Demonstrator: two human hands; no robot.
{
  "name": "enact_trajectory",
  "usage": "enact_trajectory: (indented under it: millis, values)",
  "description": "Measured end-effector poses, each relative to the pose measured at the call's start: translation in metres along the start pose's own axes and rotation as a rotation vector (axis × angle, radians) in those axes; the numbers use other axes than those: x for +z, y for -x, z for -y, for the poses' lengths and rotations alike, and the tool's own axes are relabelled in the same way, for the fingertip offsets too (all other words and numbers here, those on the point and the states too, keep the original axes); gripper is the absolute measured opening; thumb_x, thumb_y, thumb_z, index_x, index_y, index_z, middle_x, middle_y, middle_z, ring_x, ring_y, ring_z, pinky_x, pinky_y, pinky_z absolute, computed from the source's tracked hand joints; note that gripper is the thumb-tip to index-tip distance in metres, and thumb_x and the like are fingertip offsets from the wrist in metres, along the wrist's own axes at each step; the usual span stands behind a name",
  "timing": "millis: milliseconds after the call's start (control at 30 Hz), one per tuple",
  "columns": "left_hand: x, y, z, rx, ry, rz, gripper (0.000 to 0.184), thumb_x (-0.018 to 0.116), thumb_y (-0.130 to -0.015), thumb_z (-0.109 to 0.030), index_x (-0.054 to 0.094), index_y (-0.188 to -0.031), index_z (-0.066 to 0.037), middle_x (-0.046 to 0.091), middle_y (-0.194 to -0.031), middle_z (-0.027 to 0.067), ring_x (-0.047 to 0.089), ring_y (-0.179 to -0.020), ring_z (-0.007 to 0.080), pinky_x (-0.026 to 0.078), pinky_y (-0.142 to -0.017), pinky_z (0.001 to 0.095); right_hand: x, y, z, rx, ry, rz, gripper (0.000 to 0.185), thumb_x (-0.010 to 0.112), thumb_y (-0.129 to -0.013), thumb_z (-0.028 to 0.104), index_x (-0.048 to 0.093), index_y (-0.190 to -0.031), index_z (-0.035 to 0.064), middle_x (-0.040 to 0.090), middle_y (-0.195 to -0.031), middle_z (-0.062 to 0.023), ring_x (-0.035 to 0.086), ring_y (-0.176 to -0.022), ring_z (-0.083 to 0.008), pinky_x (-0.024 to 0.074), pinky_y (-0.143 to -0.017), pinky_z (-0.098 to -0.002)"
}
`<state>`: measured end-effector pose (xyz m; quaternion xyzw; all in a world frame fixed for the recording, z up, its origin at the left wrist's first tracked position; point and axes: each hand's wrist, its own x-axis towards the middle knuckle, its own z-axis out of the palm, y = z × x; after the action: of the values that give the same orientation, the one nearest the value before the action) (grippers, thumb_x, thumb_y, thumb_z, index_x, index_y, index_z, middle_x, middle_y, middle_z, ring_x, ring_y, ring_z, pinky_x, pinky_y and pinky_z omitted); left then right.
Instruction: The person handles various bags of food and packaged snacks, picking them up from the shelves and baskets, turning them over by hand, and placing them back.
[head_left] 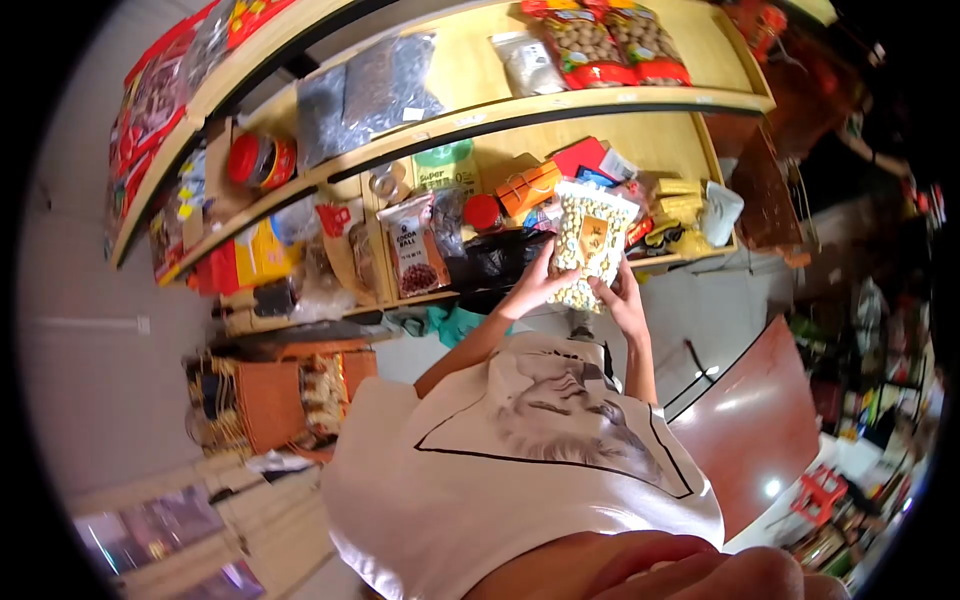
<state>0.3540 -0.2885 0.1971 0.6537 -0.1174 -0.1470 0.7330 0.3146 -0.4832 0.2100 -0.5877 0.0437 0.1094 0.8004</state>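
Both my hands hold up a clear plastic bag of small pale yellow-green pieces (575, 285) in front of the lower shelf. An orange label sits on its front; what the pieces are I cannot make out. My left hand (541, 283) grips the bag's left side, thumb across the front. On the right side, my right hand (622, 300) has its thumb pressed on the lower front, the other fingers partly hidden. Behind and left of the bag stands a cocoa ball packet (412, 245), with a black plastic bag (495, 262) beside it.
Wooden shelves (590, 98) span the top, bearing red nut bags (575, 45) and grey plastic packages (375, 85). A red-lidded jar (262, 160) stands at left. To the right are a reddish-brown tabletop (755, 430) and a red stool (820, 494). Woven baskets (265, 400) lie lower left.
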Motion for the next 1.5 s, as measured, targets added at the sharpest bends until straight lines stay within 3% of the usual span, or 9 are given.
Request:
enact_trajectory:
  millis: [267, 400, 500, 633, 867, 1033, 1133, 1233, 1500]
  values:
    - [-0.092, -0.136, -0.09, 0.483, -0.606, -0.438, 0.072, 0.07, -0.087, -0.021, 0.031, -0.144, 0.0, 0.052, -0.129, 0.0178, 0.061, -0.106, 0.0227, 0.055, -0.085, 0.0333, 0.043, -0.213, 0.108, -0.362, 0.378, 0.277, 0.073, 0.071, -0.085, 0.015, 0.032, -0.143, -0.0064, 0.057, -0.128, -0.0188, 0.058, -0.113, -0.0241, 0.0464, -0.097, -0.0331]
    - [-0.179, -0.208, -0.126, 0.294, -0.836, -0.66, 0.071, 0.061, -0.091, -0.035, 0.03, -0.146, -0.001, 0.057, -0.127, 0.0207, 0.064, -0.102, 0.0252, 0.054, -0.09, 0.0404, 0.111, -0.324, 0.14, -0.474, 0.451, 0.323, 0.057, 0.067, -0.087, 0.021, 0.042, -0.131, -0.006, 0.063, -0.081, -0.0064, 0.055, -0.067, -0.0146, 0.0474, -0.062, -0.0309]
    - [-0.209, -0.229, -0.146, -0.147, -0.79, -0.592, 0.067, 0.055, -0.094, -0.036, 0.029, -0.146, -0.003, 0.054, -0.132, 0.0193, 0.065, -0.102, 0.028, 0.053, -0.094, 0.0432, 0.142, -0.373, 0.126, -0.49, 0.69, 0.327, 0.055, 0.067, -0.085, 0.019, 0.045, -0.128, -0.0073, 0.064, -0.086, -0.0089, 0.057, -0.071, -0.0173, 0.049, -0.066, -0.0323]
    - [-0.244, -0.23, -0.094, 0.054, -1.021, -0.678, 0.044, 0.058, -0.092, -0.021, 0.049, -0.132, -0.007, 0.05, -0.136, 0.0189, 0.06, -0.111, 0.0298, 0.05, -0.095, 0.0412, 0.147, -0.415, 0.076, -0.476, 0.602, 0.563, 0.046, 0.065, -0.086, 0.014, 0.051, -0.124, -0.0096, 0.065, -0.104, -0.0177, 0.063, -0.091, -0.0215, 0.0489, -0.083, -0.0298]
    - [-0.145, -0.037, -0.003, 0.368, -1.092, -1.02, 0.03, 0.06, -0.086, -0.013, 0.058, -0.115, -0.008, 0.053, -0.125, 0.0164, 0.053, -0.114, 0.0348, 0.043, -0.098, 0.0417, 0.088, -0.29, 0.046, -0.664, 0.533, 0.348, 0.033, 0.056, -0.092, 0.003, 0.056, -0.124, -0.0035, 0.064, -0.114, -0.0167, 0.063, -0.101, -0.0232, 0.0495, -0.093, -0.037]
    - [-0.07, 0.215, 0.156, -0.42, -0.748, -1.193, 0.035, 0.062, -0.085, -0.019, 0.059, -0.119, -0.01, 0.055, -0.124, 0.0164, 0.05, -0.118, 0.0368, 0.041, -0.101, 0.0473, -0.004, -0.188, -0.098, -0.509, 1.258, 0.474, 0.027, 0.056, -0.092, 0.022, 0.067, -0.108, 0.0025, 0.07, -0.094, -0.0128, 0.066, -0.086, -0.0291, 0.0512, -0.075, -0.0388]
    - [-0.014, 0.367, 0.234, -1.045, -0.306, -1.336, 0.05, 0.066, -0.08, -0.031, 0.057, -0.123, -0.008, 0.055, -0.125, 0.0216, 0.052, -0.118, 0.0386, 0.045, -0.098, 0.0466, -0.035, -0.121, -0.2, 0.006, 0.911, 0.663, 0.033, 0.063, -0.087, 0.026, 0.066, -0.107, 0.0002, 0.07, -0.092, -0.0117, 0.066, -0.079, -0.0218, 0.0513, -0.071, -0.034]
    - [0.041, 0.486, 0.303, -1.212, -0.138, -1.388, 0.043, 0.062, -0.084, -0.034, 0.061, -0.117, -0.007, 0.061, -0.119, 0.0216, 0.056, -0.113, 0.0391, 0.047, -0.095, 0.046, 0.04, -0.051, -0.203, 0.388, 0.825, 0.772, 0.033, 0.063, -0.087, 0.024, 0.064, -0.112, 0.0016, 0.068, -0.096, -0.0122, 0.065, -0.076, -0.0188, 0.051, -0.067, -0.0304]
    - [0.129, 0.632, 0.364, -1.156, 0.44, -1.839, 0.032, 0.053, -0.089, -0.032, 0.066, -0.11, -0.012, 0.067, -0.096, 0.0105, 0.063, -0.083, 0.0258, 0.053, -0.064, 0.0417, 0.286, 0.043, -0.278, -0.02, 1.101, 1.523, 0.035, 0.066, -0.088, 0.025, 0.062, -0.117, 0.0066, 0.069, -0.096, -0.0104, 0.068, -0.081, -0.0229, 0.0521, -0.072, -0.034]
